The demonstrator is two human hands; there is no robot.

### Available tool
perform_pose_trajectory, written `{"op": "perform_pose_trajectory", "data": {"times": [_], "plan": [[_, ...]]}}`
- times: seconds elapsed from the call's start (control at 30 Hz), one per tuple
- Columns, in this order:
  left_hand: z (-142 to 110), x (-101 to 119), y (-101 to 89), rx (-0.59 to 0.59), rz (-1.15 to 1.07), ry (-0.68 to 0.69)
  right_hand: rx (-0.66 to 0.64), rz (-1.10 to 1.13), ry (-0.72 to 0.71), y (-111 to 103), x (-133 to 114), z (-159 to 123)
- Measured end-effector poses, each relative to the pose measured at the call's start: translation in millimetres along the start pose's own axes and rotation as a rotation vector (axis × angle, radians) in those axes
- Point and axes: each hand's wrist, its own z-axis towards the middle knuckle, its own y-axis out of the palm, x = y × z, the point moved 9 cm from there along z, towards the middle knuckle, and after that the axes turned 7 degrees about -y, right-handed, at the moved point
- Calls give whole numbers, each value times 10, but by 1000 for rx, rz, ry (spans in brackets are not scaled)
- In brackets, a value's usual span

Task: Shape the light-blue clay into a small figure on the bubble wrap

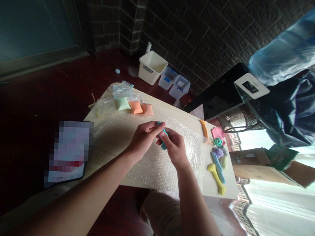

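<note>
Between my two hands is a small piece of teal modelling clay (pixel 164 145), longish in shape and partly covered by the fingers. My left hand (pixel 145 136) pinches its upper end with thumb and fingers. Lower down, my right hand (pixel 175 146) grips the same piece, thumb pressed on top. Both hands are above a sheet of bubble wrap (pixel 150 166) spread over the table (pixel 230 185). At the table's right end lie shaped clay pieces: a yellow bone shape (pixel 217 179), a blue roll (pixel 218 167), a purple lump (pixel 218 152), a teal openwork ball (pixel 217 141) and an orange stick (pixel 204 129).
Clay packets in green (pixel 122 103), orange (pixel 136 107) and salmon (pixel 147 109) lie at the far left, beside clear plastic bags (pixel 122 90). A blurred-out screen (pixel 69 152) stands left. Behind the table are a white basket (pixel 151 67) and clear bins (pixel 179 87); a cardboard box (pixel 257 166) is right.
</note>
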Motion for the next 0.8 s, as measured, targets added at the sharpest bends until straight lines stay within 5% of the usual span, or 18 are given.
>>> {"op": "perform_pose_trajectory", "data": {"times": [0.3, 0.53, 0.8], "plan": [[65, -127, -284, 225, -34, 4, -45, 23, 45, 88, -5, -7], [42, -208, -99, 75, -179, -165, -133, 185, 202, 232, 192, -87], [3, -211, -116, 89, -112, -182, -133, -2, 81, 270, 122, -31]]}}
